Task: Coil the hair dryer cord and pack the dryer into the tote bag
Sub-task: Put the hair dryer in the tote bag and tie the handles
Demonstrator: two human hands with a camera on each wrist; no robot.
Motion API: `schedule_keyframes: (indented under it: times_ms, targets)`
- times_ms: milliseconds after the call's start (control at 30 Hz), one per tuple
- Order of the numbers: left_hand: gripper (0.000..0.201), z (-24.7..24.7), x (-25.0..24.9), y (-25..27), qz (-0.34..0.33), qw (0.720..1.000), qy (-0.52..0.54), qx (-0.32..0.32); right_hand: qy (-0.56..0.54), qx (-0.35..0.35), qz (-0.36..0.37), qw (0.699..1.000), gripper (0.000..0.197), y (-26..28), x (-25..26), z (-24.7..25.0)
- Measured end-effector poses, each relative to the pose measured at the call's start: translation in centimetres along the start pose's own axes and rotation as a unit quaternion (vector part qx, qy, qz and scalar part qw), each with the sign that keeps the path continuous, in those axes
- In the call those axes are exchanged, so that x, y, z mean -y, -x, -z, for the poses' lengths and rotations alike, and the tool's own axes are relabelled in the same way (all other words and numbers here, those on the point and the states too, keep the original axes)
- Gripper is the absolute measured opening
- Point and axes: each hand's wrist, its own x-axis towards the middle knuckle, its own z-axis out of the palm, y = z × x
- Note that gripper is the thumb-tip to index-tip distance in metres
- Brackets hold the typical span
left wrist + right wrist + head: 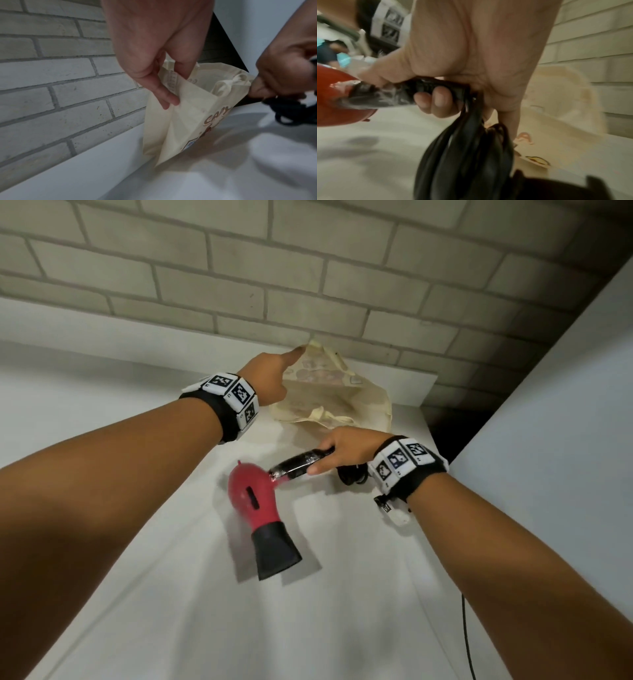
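Note:
A red hair dryer (251,494) with a black nozzle hangs just above the white table, its black handle (298,465) gripped by my right hand (337,451). The same hand (440,100) also holds the coiled black cord (467,155), which dangles below the palm. A cream tote bag (335,397) with a printed design sits against the brick wall. My left hand (274,374) pinches the bag's top edge (173,94) between thumb and fingers and holds the mouth open. The bag's handles (228,85) lie inside the opening.
A grey brick wall (308,275) rises right behind the bag. The white table (171,594) ends at a dark gap (448,433) on the right, beside a white panel (548,405). A thin black cable (467,642) hangs near the table's right edge.

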Motion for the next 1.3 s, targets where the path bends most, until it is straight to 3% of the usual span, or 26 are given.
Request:
schedule_keyframes:
  times_ms: [67, 200, 433, 533, 667, 833, 1133, 1300]
  targets:
    - [0.082, 0.2, 0.4, 0.4, -0.013, 1.000, -0.013, -0.002, -0.053, -0.029, -0.009, 0.998, 0.038, 1.7, -1.3, 0.6]
    - [0.079, 0.6, 1.4, 1.3, -0.019, 0.999, -0.015, -0.023, -0.163, -0.155, -0.059, 0.973, 0.043, 5.0, -3.5, 1.6]
    - [0.078, 0.7, 0.0, 2.3, -0.019, 0.998, -0.002, -0.052, -0.143, -0.200, -0.203, 0.948, 0.046, 6.5, -4.1, 1.7]
    - [0.078, 0.4, -1.5, 2.6, -0.057, 0.998, -0.007, -0.036, -0.173, -0.211, -0.244, 0.931, 0.045, 5.5, -3.6, 0.7]
    - [0.073, -0.6, -2.7, 3.4, -0.103, 0.994, -0.038, 0.007, -0.247, -0.242, -0.247, 0.905, 0.045, 4.3, -2.2, 0.1]
    - [0.074, -1.3, -2.1, 3.4, -0.116, 0.993, -0.012, 0.009, -0.279, -0.276, -0.227, 0.892, 0.041, 2.4, 0.4, 0.3]
    - [0.080, -1.7, -0.1, 3.2, -0.082, 0.995, 0.062, 0.005, -0.344, -0.273, -0.253, 0.862, 0.040, 0.3, 1.6, -0.6]
    - [0.074, -3.1, 0.8, 3.1, -0.056, 0.996, 0.069, 0.016, -0.337, -0.252, -0.251, 0.872, 0.036, 2.4, 1.5, -1.3]
